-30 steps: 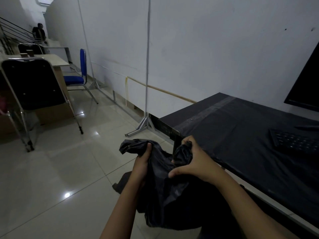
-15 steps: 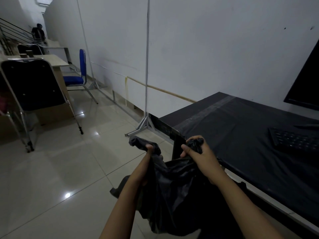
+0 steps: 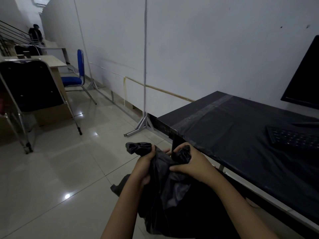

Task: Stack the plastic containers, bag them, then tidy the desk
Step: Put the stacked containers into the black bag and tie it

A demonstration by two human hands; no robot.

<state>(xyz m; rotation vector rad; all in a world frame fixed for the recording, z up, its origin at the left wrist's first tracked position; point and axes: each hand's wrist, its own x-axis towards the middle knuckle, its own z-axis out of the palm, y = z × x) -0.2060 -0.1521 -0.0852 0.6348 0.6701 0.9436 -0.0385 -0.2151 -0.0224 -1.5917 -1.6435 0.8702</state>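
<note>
My left hand (image 3: 144, 167) and right hand (image 3: 191, 163) each clamp a bunched ear of the black plastic bag (image 3: 172, 195) beside the desk (image 3: 241, 135) — thin, limp, slippery film, so I'd grip those gathered ears.

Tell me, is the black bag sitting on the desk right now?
No, both hands hold the black bag off the desk's edge, over the floor.

No readable text, labels, brands or nos. anywhere. Keyboard (image 3: 293, 138), up and to the right of the hands: keys too dark and blurred to read. Monitor (image 3: 305, 78), further up-right: screen black. Black bag (image 3: 165, 187) in the hands: no print visible.
</note>
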